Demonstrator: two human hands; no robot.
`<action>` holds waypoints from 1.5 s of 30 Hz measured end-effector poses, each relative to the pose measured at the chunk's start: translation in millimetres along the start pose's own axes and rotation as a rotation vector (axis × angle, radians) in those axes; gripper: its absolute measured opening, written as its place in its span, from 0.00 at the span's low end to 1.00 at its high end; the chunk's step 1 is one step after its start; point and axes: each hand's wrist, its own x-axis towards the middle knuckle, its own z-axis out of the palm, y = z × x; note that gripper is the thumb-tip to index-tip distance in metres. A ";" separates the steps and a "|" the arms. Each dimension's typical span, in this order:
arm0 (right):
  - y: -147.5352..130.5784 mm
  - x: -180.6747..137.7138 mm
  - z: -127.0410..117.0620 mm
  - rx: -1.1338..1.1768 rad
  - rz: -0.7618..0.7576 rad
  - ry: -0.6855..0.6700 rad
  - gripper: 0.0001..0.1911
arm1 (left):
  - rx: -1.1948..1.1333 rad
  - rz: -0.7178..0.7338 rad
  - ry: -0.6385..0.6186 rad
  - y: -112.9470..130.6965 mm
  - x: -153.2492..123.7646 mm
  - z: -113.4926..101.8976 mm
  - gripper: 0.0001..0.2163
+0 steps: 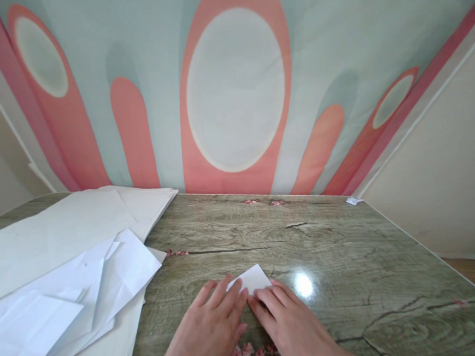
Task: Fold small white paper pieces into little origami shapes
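Loose white sheets (63, 268) are lying at nine o'clock. The left hand (210, 328) and right hand (288, 322) are pressing flat, open and gripping nothing, on the small folded paper (251, 280), which is sticking out at twelve o'clock, equally near both.

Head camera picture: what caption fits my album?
The left hand and right hand press a small folded white paper on the grey wood-grain table, beside loose white sheets.
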 end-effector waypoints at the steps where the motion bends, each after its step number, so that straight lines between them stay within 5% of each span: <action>1: -0.4 -0.2 -0.1 0.004 0.000 0.002 0.17 | 0.000 -0.004 -0.004 -0.7 -0.9 -0.3 0.17; 33: 12.0 -0.8 -5.3 0.132 -0.018 0.022 0.13 | 0.029 -0.098 0.110 -1.5 -2.3 6.8 0.15; 45: 26.4 -0.5 -4.9 0.129 -0.004 0.093 0.11 | -0.093 -0.010 -0.040 3.9 2.3 -0.4 0.18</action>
